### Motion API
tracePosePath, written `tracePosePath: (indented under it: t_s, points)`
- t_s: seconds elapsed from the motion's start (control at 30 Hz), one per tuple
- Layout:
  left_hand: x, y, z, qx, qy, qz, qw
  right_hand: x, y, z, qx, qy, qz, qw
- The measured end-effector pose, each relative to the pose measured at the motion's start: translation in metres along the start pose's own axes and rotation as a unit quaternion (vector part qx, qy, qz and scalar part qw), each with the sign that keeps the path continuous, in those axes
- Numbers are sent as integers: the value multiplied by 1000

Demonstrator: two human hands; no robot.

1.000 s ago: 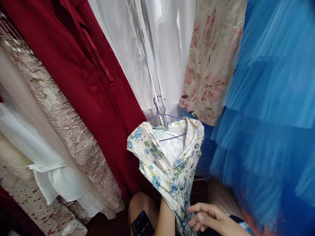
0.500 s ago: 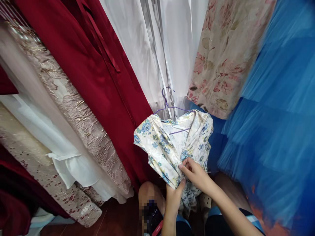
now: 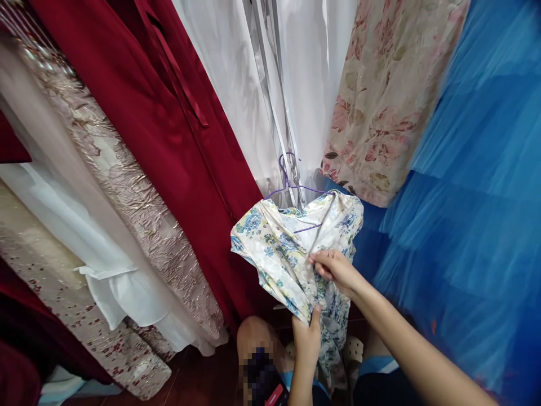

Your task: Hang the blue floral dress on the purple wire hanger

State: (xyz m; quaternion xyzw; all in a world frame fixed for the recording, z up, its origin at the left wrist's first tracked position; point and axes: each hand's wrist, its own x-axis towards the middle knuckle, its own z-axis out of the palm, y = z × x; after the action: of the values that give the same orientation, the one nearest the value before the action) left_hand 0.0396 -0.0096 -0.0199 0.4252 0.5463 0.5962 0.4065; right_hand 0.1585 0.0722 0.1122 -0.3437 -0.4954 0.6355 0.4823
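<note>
A white blouse [image 3: 279,248] with blue and yellow flowers hangs on a thin purple hanger [image 3: 287,183] in front of me. My right hand [image 3: 333,268] pinches the edge of its V-shaped front opening, about halfway down. Lower on the garment, my left hand [image 3: 308,332] grips the cloth, thumb on top and the other fingers hidden behind it. Below both hands the lower part of the blouse falls in folds between my legs.
Dark red fabric [image 3: 169,141], a long white garment [image 3: 228,62], a pink floral one [image 3: 380,113] and blue tulle [image 3: 465,197] hang around. A phone [image 3: 266,375] rests on my left thigh. More pale garments [image 3: 127,225] hang at left.
My right hand has moved up along the blouse's front edge, its forearm swinging rightward. The left hand has shifted slightly right, still gripping the cloth.
</note>
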Motion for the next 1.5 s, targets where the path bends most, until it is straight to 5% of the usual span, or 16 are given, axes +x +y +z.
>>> tracePosePath:
  t_s: [0.13,0.43,0.73,0.93,1.1,1.3,1.4,1.5]
  points:
    - [-2,-1,3,14,5,-11,1000,41,-50,14,0,18,-94,995]
    - [2,-14,-3,18,11,-17,1000,104,-110,48,33,37,-102,994]
    - [-2,-7,-11,-14,22,-19,999,104,-118,52,58,48,-113,991]
    - [6,-1,-36,-26,40,-59,997,93,-128,44,79,21,-157,984]
    - [10,-9,-37,-28,30,-16,999,87,-143,26,165,-18,-140,976]
    - [11,-15,-34,-55,21,-61,996,75,-115,12,189,-4,-107,976]
    - [20,15,-49,-65,130,52,988,65,-99,5,143,6,-128,981]
    - [27,74,-63,4,302,249,920,55,-87,2,88,22,-167,982]
